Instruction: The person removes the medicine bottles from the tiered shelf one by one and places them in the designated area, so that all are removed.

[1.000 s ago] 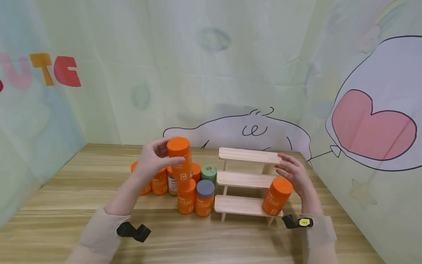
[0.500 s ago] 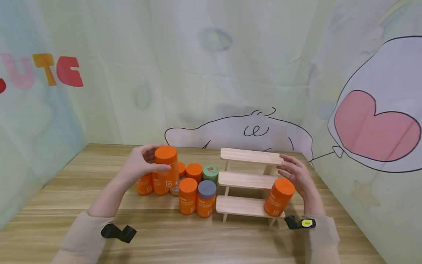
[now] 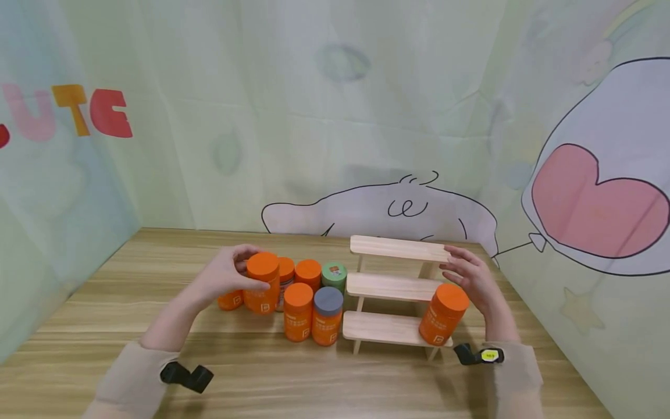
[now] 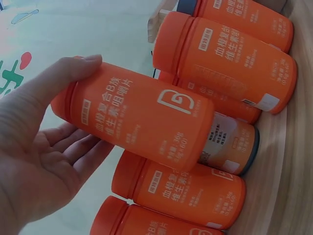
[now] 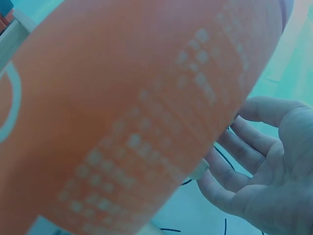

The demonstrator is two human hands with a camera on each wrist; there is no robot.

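Observation:
My left hand [image 3: 222,276] grips an orange supplement bottle [image 3: 262,285] near its cap, thumb on the front side. In the left wrist view this bottle [image 4: 142,117] is tilted and overlaps the row of orange bottles behind it. My right hand [image 3: 473,279] is at the right end of a three-tier wooden shelf [image 3: 382,327], fingers loosely bent and fingertips right at the top board's end. An orange bottle [image 3: 442,317] stands on the lowest board's right end, just in front of that hand. In the right wrist view it hides part of the fingers [image 5: 239,152].
Left of the shelf stand an orange bottle [image 3: 298,317] and a grey-capped one [image 3: 327,320]. Behind them are a green-lidded container [image 3: 335,274] and more orange bottles [image 3: 307,272]. A printed cloth [image 3: 235,116] hangs along the table's back and sides.
My left hand has carried the orange bottle left and down, from above the front bottles to the row at the left. My right hand stays at the shelf's end.

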